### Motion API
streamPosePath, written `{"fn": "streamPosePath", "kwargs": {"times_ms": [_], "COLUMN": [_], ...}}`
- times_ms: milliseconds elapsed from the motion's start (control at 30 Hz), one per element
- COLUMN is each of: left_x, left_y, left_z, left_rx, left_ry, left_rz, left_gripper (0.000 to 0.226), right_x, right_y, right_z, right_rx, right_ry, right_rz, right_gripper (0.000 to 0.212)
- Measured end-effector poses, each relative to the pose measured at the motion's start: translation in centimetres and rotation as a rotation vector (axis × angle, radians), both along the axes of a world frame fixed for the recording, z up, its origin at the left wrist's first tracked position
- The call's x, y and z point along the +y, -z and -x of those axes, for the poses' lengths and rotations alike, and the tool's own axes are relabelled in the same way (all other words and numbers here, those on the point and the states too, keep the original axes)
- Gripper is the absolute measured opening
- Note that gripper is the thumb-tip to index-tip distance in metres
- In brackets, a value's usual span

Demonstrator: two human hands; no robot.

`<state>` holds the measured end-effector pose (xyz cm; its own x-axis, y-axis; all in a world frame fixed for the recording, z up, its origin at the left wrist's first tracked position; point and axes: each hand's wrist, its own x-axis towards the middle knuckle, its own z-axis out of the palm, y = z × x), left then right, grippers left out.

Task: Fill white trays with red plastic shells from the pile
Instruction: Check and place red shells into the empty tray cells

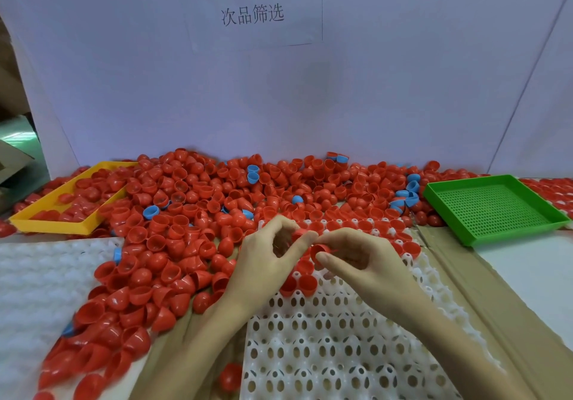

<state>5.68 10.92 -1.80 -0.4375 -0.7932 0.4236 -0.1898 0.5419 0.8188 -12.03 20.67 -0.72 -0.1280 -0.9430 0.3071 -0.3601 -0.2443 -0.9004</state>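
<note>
Both hands pinch red shells over the white tray: left hand, right hand. Blue shells at twelve o'clock in the pile risk being grabbed by mistake.

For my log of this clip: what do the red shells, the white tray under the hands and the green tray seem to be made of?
Red shells: thin glossy moulded plastic, with bright highlights.
White tray: probably matte plastic, moulded cups with oval holes.
Green tray: likely rigid plastic, smooth rim, perforated floor.
</note>
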Motion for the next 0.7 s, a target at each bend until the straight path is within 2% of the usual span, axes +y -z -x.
{"fn": "streamPosePath", "kwargs": {"times_ms": [100,200,333,400,500,600,700], "left_x": [0.1,0.2,0.4,0.4,0.3,0.6,0.9], "left_y": [-0.1,0.0,0.1,0.1,0.3,0.4,0.3], "left_z": [0.1,0.3,0.5,0.5,0.4,0.5,0.6], "left_rx": [0.052,-0.005,0.077,0.109,0.059,-0.015,-0.072], "left_ry": [0.024,0.071,0.080,0.075,0.101,0.137,0.200], "left_rz": [0.038,0.175,0.058,-0.010,-0.064,-0.010,0.065], "left_gripper": [0.032,0.014,0.011,0.016,0.020,0.020,0.013], "right_x": [-0.1,-0.1,-0.1,-0.2,-0.3,-0.3,-0.3], "right_y": [0.1,0.2,0.2,0.2,0.1,0.3,0.4], "right_z": [0.1,0.3,0.4,0.5,0.8,1.7,2.3], "right_rx": [-0.211,-0.348,-0.366,-0.318,-0.095,0.151,0.185], "right_ry": [0.048,0.044,-0.019,-0.056,0.030,0.154,0.130], "right_rz": [-0.041,-0.108,-0.185,-0.208,-0.149,-0.069,-0.087], "right_gripper": [0.022,0.028,0.028,0.025,0.022,0.013,0.010]}}
